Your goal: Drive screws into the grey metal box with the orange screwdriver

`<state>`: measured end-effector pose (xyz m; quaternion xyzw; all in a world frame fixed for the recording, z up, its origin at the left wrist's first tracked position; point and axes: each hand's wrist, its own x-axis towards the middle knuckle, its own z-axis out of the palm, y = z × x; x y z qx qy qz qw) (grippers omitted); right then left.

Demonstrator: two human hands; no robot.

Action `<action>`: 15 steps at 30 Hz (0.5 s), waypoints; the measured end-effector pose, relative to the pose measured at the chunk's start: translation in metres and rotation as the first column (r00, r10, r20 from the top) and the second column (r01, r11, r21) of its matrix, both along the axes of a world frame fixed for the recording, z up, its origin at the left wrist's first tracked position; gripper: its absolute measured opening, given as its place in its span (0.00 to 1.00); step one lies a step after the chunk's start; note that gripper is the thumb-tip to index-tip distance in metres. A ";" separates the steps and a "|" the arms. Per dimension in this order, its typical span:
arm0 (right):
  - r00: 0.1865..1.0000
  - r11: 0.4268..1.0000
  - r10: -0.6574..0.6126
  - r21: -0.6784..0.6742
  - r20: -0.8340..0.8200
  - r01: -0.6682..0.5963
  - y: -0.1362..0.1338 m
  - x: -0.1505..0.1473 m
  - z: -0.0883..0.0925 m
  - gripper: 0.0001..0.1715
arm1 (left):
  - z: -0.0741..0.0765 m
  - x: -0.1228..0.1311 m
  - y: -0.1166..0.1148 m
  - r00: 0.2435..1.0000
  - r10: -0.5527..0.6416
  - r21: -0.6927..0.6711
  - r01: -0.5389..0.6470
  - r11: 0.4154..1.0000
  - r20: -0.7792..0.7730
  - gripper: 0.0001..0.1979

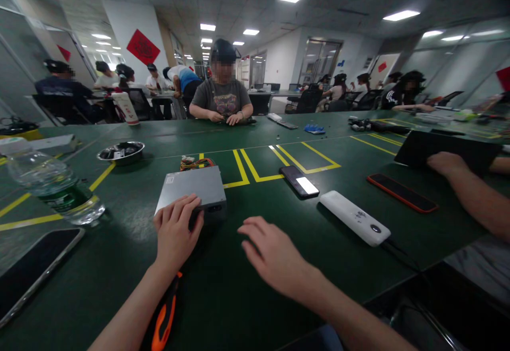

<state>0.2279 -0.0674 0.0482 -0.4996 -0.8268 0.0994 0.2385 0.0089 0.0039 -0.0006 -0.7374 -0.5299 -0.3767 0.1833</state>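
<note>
A grey metal computer power supply lies on the green table, its power socket facing me and a bundle of coloured cables behind it. My left hand grips its near left edge, fingers over the top and thumb against the front face. To the right of the box, my right hand hovers low over the table with fingers apart and nothing in them. An orange and black screwdriver lies partly hidden beneath my left forearm.
Left stand a water bottle, a phone and a metal bowl. Right lie a lit phone, a white power bank and an orange-edged phone. A neighbour's hand holds a dark panel. Another person sits opposite.
</note>
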 end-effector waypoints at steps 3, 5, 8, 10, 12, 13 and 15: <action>0.985 0.984 0.156 -0.102 0.075 -0.148 -0.027 -0.051 -0.015 0.27 | -0.001 0.000 0.000 1.000 0.004 0.005 -0.004 1.000 0.009 0.14; 0.980 0.973 0.187 -0.148 0.072 -0.175 -0.034 -0.074 -0.025 0.40 | -0.001 -0.001 0.000 1.000 0.005 0.008 -0.005 1.000 0.006 0.14; 0.982 0.975 0.180 -0.143 0.062 -0.170 -0.035 -0.095 -0.034 0.42 | -0.001 -0.003 -0.001 1.000 -0.012 0.009 0.012 1.000 -0.005 0.14; 0.984 0.979 0.163 -0.135 0.067 -0.153 -0.036 -0.102 -0.036 0.37 | -0.001 -0.004 -0.001 1.000 -0.020 0.008 0.020 1.000 -0.014 0.14; 0.982 0.980 0.164 -0.127 0.089 -0.152 -0.038 -0.106 -0.038 0.31 | 0.000 -0.004 -0.001 1.000 -0.015 0.011 0.015 1.000 -0.013 0.14; 0.977 0.978 0.187 -0.113 0.101 -0.175 -0.040 -0.108 -0.040 0.29 | 0.000 -0.004 -0.001 1.000 -0.010 0.012 0.010 1.000 -0.009 0.13; 0.962 0.970 0.243 -0.060 0.123 -0.237 -0.045 -0.113 -0.048 0.29 | 0.000 -0.004 -0.001 1.000 -0.004 0.012 0.004 1.000 -0.002 0.13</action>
